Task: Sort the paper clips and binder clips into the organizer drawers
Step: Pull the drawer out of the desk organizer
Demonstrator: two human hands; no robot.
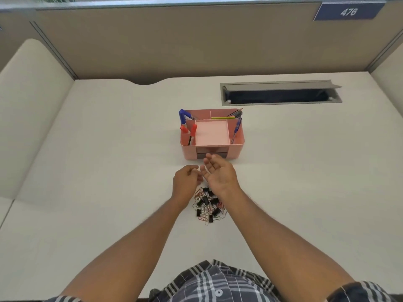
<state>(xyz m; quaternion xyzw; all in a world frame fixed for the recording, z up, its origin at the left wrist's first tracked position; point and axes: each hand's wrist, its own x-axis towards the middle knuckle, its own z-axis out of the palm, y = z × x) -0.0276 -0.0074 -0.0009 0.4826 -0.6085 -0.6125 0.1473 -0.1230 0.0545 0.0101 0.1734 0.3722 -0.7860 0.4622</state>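
Across the bench (87,149), pink organizer (236,147) sits centre, pens in its side slots, grey drawers (201,155) facing the person — apparently shut. Right hand (218,171) hovers just before the drawers, palm up, fingers relaxed and holding nothing, probably ready to pull one out. Left hand (185,179) beside it, fingers curled; whether it pinches a clip I cannot tell. Mixed clip pile (208,205) lies below the hands — unsorted.

White desk (305,171) with open grey cable hatch (281,93); tan partition (174,40) behind bore a blue sign (348,12), "476".
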